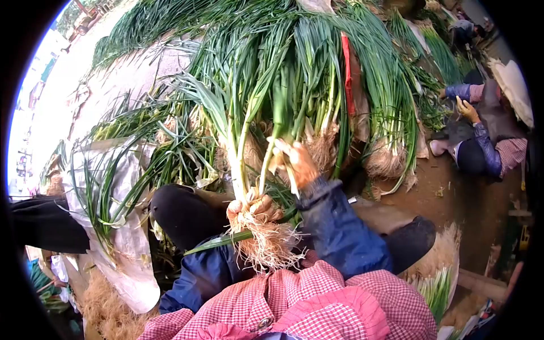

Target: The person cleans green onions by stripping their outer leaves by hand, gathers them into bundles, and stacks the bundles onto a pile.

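Upright in front of my lap stands a small bunch of green garlic (240,164), its long leaves fanning up and its stringy pale roots (266,241) hanging down. My left hand (255,208) is wrapped round the bunch just above the roots. Slightly higher and to the right, my right hand (300,161) has its fingers pinched on a leaf stalk (265,164) at the bunch's side; motion smears it somewhat. A loose green leaf (221,243) slants across below my left hand.
Piles of green garlic (226,45) lie ahead. A tied bundle (388,153) rests to the right, near a red strip (347,73). A plastic sheet (127,266) covers the left side, beside a root heap (110,306). Another person (481,136) sits at far right.
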The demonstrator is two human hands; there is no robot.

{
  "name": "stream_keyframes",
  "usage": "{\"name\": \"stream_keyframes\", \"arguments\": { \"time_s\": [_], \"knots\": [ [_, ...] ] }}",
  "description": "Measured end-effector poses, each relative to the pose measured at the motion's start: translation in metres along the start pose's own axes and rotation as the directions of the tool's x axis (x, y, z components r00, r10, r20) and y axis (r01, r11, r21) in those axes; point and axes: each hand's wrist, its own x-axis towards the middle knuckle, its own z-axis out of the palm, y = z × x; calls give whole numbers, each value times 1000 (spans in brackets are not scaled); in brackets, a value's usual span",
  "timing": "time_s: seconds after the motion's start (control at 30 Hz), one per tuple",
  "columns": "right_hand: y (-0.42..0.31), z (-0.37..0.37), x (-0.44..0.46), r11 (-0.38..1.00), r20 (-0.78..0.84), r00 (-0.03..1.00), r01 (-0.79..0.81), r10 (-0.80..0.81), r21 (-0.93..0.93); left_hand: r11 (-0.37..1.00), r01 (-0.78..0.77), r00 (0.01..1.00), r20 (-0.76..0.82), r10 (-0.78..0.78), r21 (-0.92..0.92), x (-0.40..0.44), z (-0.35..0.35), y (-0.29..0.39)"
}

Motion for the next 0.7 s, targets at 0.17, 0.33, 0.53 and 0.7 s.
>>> {"name": "stream_keyframes", "arguments": {
  "time_s": [0.17, 0.33, 0.53, 0.7],
  "knots": [
    [-6, -10, -34, 794, -215, 912, -168, 350, 584, 998, 63, 980, -191, -60, 14, -7, -13, -10],
    [4, 2, -29, 868, -103, 873, -449, 476, 212, 973, 157, 979, -102, -176, -170, -1, -21, -4],
    [-8, -52, -110, 221, 27, 746, -163, 666, -962, 945, 325, 899, -321, -299, 28, -11, -65, 21],
    [66, -16, -31, 333, 402, 637, 724, -658, -604, 882, 453, 820, -450, -353, 134, -18, -65, 14]
  ]
}}
